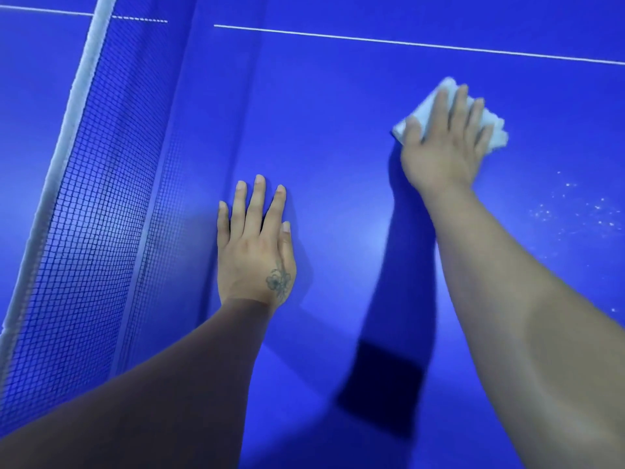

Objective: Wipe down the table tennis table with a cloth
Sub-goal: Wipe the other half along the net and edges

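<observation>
Head view: both bare forearms are seen reaching forward over the blue table tennis table point(338, 137).
Left hand point(255, 252): laid palm-down and flat on the table surface, fingers straight and slightly spread, thumb held alongside. Nothing is gripped. A small floral tattoo is seen on the back of the hand near the thumb base.
Left forearm: extended from the lower left corner of the view, angled up and to the right, largely in shadow.
Right hand point(443, 147): placed palm-down on the cloth point(493, 130), fingers straight and spread, pressed flat on top of it rather than curled around it.
Right forearm: extended from the lower right corner, angled up and to the left; its shadow is cast on the table to its left.
Cloth: white, folded, lying flat on the table under the right hand; its edges are exposed beyond the fingertips and beside the thumb. Slight motion blur is noted.
Net point(101, 184): dark mesh with a white top band, located to the left of the left hand, apart from it.
White line point(406, 41): painted across the table beyond both hands.
White specks point(575, 211): scattered on the surface to the right of the right forearm.
</observation>
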The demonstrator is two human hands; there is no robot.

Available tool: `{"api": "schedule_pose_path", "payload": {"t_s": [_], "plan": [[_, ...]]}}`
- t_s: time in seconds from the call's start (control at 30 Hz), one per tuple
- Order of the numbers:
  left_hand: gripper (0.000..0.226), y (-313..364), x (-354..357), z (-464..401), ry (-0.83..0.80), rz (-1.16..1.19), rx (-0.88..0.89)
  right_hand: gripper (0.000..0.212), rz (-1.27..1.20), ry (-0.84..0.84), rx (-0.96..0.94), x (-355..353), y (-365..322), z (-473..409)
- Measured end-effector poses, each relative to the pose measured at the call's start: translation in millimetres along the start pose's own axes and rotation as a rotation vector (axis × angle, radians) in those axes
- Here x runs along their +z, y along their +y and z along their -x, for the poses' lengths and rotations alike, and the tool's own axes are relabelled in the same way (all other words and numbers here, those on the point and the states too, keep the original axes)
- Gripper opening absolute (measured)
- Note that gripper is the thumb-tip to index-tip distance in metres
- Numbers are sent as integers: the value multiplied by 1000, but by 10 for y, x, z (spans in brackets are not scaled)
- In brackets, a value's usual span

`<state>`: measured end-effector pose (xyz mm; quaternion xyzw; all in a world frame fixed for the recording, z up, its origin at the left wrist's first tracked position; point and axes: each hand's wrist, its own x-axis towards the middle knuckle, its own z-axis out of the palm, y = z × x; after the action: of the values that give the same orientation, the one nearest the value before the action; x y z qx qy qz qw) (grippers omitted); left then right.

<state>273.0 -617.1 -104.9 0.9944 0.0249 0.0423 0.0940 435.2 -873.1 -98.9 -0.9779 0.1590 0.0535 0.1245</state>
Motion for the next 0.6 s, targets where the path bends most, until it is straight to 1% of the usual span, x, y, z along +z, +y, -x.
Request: {"api": "schedule_pose_path", "payload": {"t_s": [0.1, 0.17, 0.27, 0.37, 0.4, 0.47, 0.53, 0.6], "plan": [[56, -8, 6, 0, 1, 9, 3, 73, 28, -47, -171, 97, -462, -37], [56, -10, 9, 0, 3, 9, 1, 72, 47, -13, -299, 211, -643, 203], [56, -10, 15, 0, 8, 6, 7, 68, 52, 46, -409, 319, -598, 752], [56, -6, 12, 4, 13, 13, 7, 65, 43, 36, -472, 288, -261, 1257], [56, -3, 9, 8, 11, 19, 4, 65, 50, 23, -463, 256, -97, 1371], [57, -3, 3, 13, 2, 22, 2, 66, 67, 33, -383, 181, 273, 1447], [57, 1, 0, 3, -5, 18, 2, 67, 96, 62, -265, 84, 596, 1299], [57, 2, -3, -4, -10, 9, 10, 66, 100, 55, -148, -4, 765, 988]]}}
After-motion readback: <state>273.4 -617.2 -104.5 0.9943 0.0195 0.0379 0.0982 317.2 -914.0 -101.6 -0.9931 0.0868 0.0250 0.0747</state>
